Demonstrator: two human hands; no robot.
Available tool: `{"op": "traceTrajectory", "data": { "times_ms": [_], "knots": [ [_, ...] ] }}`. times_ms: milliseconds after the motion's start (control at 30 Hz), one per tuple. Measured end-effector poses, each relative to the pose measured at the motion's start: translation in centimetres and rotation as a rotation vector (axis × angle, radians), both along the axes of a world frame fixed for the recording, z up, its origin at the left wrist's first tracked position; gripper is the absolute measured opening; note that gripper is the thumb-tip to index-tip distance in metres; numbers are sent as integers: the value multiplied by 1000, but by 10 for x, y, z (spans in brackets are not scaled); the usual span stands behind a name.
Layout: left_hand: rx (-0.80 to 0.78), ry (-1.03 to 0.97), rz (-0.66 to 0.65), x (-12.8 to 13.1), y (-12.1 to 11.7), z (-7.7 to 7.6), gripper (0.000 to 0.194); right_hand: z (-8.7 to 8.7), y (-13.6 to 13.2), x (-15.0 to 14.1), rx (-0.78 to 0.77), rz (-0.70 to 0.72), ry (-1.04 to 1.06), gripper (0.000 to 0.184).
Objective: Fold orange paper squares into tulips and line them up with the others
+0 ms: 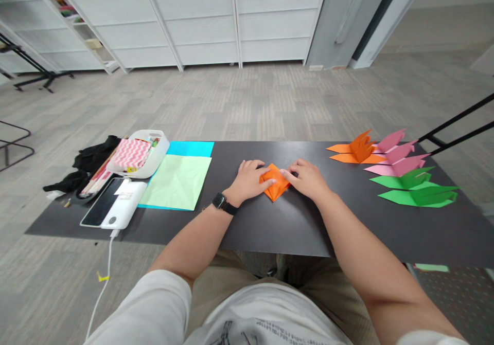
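Observation:
A small folded piece of orange paper (274,191) lies as a diamond on the dark table. From the left side my left hand (250,180) holds it, thumb resting across its surface and fingers curled along the far left edge. My right hand (307,179) grips its right corner, the thumb on top near the upper right edge and the fingers bent beside it. Part of the paper is hidden under both thumbs.
Finished folded paper birds stand at the right: orange (362,148), pink (401,161) and green (420,195). At the left lie light green paper sheets (177,180) over blue paper (193,148), a white basket (157,162), a phone (101,203) with a white power bank (125,209), and black cloth (94,155).

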State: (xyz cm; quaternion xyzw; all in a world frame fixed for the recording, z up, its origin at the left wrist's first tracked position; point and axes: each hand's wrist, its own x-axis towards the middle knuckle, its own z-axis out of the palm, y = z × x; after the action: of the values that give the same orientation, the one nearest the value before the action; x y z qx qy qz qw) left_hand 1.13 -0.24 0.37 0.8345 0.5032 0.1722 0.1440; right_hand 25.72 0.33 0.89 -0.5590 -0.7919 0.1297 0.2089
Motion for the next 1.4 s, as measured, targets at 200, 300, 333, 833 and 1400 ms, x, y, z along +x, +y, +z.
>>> {"op": "traceTrajectory", "data": {
  "times_ms": [200,300,333,833,1400],
  "knots": [
    [-2,7,47,16,-9,5,62,-7,-1,5,34,59,-123,17],
    [-2,19,36,20,-11,4,64,-9,-1,4,50,87,-130,24],
    [-2,19,34,20,-11,4,63,-10,0,4,49,90,-138,24],
    [88,99,-204,-4,3,2,48,-17,8,8,32,21,-177,30],
    [0,25,-318,-9,1,12,40,-13,8,8,-8,262,-1,37]
  ]
}}
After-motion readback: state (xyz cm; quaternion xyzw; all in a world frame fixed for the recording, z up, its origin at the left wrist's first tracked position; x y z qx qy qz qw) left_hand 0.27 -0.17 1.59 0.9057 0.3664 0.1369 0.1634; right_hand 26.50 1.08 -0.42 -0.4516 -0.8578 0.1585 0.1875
